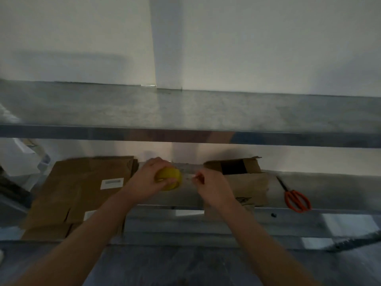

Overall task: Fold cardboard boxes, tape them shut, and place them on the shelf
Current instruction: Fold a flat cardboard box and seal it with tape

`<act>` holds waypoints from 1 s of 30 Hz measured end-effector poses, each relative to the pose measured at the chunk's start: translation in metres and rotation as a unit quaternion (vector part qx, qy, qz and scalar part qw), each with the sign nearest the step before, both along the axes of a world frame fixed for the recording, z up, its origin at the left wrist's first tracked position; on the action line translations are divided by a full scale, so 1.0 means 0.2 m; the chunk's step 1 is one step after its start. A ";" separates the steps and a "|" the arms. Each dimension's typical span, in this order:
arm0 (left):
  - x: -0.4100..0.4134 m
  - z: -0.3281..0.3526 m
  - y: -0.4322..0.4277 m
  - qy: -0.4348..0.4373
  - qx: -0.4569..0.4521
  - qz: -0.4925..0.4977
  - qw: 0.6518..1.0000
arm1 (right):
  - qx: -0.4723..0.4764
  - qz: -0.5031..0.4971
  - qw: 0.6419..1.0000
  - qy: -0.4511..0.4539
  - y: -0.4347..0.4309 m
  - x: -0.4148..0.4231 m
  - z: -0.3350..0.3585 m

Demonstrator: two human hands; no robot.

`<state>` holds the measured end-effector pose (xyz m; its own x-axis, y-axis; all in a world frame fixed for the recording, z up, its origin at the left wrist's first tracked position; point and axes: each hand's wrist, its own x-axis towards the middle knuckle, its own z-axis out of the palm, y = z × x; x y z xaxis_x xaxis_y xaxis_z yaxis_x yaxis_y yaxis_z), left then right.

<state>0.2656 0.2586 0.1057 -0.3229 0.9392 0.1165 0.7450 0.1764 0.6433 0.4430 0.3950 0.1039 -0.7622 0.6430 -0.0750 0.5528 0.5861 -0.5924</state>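
As I look through the head camera, the frame is dim and a little blurred. Just below the centre, my left hand (147,181) is wrapped around a round yellow roll of tape (171,178), fingers curled over its top and side. Just right of it, my right hand (214,188) pinches the pale loose end of the tape (191,176), which runs as a short strip from the roll to my fingertips.

At the lower left lies a stack of flattened brown cardboard boxes (82,188), the top one bearing a white label. Right of centre, behind my right hand, sits a brown cardboard box (249,182) with a dark opening in its upper face. Further right, well apart from it, a pair of orange-handled scissors (295,198) lies flat on the grey metal shelf's lower board (340,188). The upper board (185,112) spans the middle of the frame, with a white wall (82,38) above it.
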 end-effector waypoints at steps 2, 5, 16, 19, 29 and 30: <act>0.14 0.10 0.06 -0.009 0.032 0.028 0.999 | -0.009 -0.006 1.000 0.009 0.10 0.11 0.06; 0.34 0.22 0.17 -0.017 0.040 0.070 0.997 | -0.052 -0.010 0.998 0.018 0.25 0.28 0.16; 0.64 0.26 0.42 -0.004 -0.012 0.051 0.999 | -0.127 -0.031 0.988 0.078 0.57 0.69 0.22; 0.64 0.23 0.50 0.000 -0.026 0.023 0.999 | -0.082 -0.020 0.995 0.053 0.63 0.70 0.17; 0.59 0.07 0.59 -0.043 -0.035 0.048 0.997 | -0.135 -0.055 0.987 0.071 0.69 0.68 0.03; 0.58 0.06 0.58 -0.056 -0.031 0.052 0.997 | -0.164 -0.063 0.980 0.090 0.69 0.67 0.03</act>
